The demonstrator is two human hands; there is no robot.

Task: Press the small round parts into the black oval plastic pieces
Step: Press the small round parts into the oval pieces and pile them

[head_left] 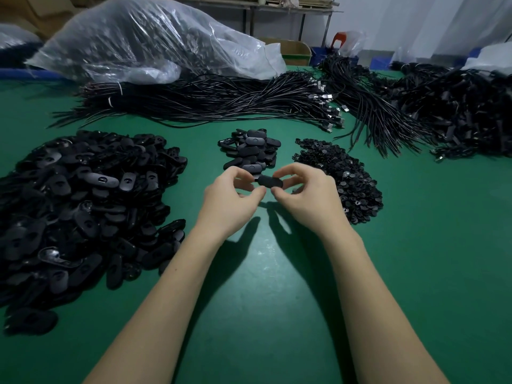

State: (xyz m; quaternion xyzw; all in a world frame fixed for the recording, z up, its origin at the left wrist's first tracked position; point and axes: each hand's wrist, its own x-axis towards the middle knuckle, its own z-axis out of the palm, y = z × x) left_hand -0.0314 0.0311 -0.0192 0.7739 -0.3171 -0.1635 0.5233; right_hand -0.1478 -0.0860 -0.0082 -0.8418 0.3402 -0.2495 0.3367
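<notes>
One black oval plastic piece [271, 180] is held above the green table [263, 300] between both hands. My left hand [231, 202] pinches its left end with curled fingers and thumb. My right hand [306, 196] grips its right end, fingers curled over the top. A big heap of black oval pieces [80, 206] lies to the left. A smaller stack of oval pieces [250, 151] sits just beyond the hands. A pile of small round parts [342, 176] lies to the right. Whether a round part sits in the held piece is hidden.
Bundles of black cables [216, 99] stretch across the far side, with more cable heaps [448, 115] at the right. A large clear plastic bag [144, 40] of dark parts lies at the back left. A cardboard box [293, 51] stands behind.
</notes>
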